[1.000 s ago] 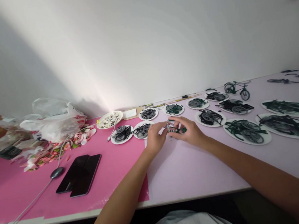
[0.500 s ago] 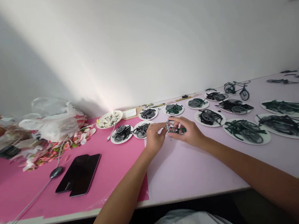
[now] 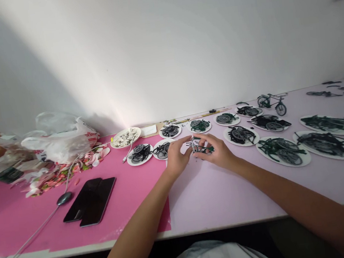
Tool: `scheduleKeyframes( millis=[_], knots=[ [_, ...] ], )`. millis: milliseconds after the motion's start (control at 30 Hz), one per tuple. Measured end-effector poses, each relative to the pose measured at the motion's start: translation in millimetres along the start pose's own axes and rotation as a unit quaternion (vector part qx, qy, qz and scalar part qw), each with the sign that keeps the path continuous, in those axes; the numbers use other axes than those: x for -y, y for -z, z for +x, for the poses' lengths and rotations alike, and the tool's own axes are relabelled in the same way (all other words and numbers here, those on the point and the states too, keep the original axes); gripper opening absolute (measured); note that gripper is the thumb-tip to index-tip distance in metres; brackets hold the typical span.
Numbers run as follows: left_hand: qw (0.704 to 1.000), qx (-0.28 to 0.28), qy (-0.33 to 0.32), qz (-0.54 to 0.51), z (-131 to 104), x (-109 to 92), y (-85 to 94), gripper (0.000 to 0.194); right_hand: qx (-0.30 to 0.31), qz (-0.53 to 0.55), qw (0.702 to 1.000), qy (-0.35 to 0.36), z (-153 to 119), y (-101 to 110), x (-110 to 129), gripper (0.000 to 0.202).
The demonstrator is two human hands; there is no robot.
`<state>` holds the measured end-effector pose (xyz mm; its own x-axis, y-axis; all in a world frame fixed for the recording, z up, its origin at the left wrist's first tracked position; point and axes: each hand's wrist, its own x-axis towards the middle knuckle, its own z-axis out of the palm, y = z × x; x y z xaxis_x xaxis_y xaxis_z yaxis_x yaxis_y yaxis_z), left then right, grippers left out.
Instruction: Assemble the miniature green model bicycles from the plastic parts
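Over the lilac part of the table, a small dark green model bicycle frame [image 3: 204, 149] with a silver-grey piece [image 3: 193, 144] at its left end is up between my hands. My right hand [image 3: 218, 152] pinches it between thumb and fingers from the right. From the left, the curved index finger and thumb of my left hand [image 3: 178, 158] close on the silver-grey end. My fingers partly hide both pieces. Just behind lies a white plate [image 3: 191, 130] of green parts. Left of my left hand is a plate with grey wheels [image 3: 163, 150].
Several more plates of model bicycle parts [image 3: 283, 151] spread to the right, with an assembled model bicycle [image 3: 272, 104] behind. On the pink left side are two dark phones [image 3: 90, 202], a cable, a plate of small pale pieces [image 3: 121, 145], plastic bags [image 3: 61, 139] and pink petals [image 3: 68, 172].
My left hand's fingers have shifted slightly and opened a little around the silver-grey end, so more of it shows. My right hand keeps its hold in nearly the same place.
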<state>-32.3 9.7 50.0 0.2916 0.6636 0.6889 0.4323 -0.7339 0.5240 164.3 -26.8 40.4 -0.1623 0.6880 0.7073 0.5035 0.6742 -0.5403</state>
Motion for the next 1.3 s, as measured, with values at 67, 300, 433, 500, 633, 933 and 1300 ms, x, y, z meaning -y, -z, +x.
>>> scheduleKeyframes(
  millis=[67, 300, 433, 500, 633, 933, 1300],
  knots=[
    [1.000, 0.003, 0.007, 0.007, 0.8, -0.1, 1.2, 0.046, 0.005, 0.001, 1.000, -0.001, 0.1, -0.2, -1.2, 0.062],
    [1.000, 0.008, 0.007, 0.020, 0.0, -1.3, 1.6, 0.049, -0.001, 0.031, 0.999, -0.028, 0.4, -4.5, -4.4, 0.071],
    [1.000, 0.004, -0.002, 0.029, -1.1, -1.3, 0.9, 0.047, -0.017, 0.031, 0.999, -0.039, 1.3, -4.6, -4.1, 0.055],
    [1.000, 0.002, -0.004, 0.031, -1.6, -0.9, 0.6, 0.046, -0.018, 0.030, 0.999, -0.041, 1.7, -4.3, -3.9, 0.052],
    [0.999, 0.004, 0.000, 0.037, -2.7, -0.7, 0.7, 0.046, -0.028, 0.031, 0.998, -0.036, 1.8, -4.8, -4.9, 0.046],
    [0.999, 0.002, 0.004, 0.045, -2.9, -0.9, -0.1, 0.045, -0.030, 0.032, 0.999, -0.025, 2.0, -5.0, -3.4, 0.040],
    [0.999, -0.009, 0.033, -0.016, -3.1, -1.1, -0.8, 0.037, -0.079, -0.027, 0.996, 0.016, 8.9, 2.4, 2.9, 0.035]
  ],
)
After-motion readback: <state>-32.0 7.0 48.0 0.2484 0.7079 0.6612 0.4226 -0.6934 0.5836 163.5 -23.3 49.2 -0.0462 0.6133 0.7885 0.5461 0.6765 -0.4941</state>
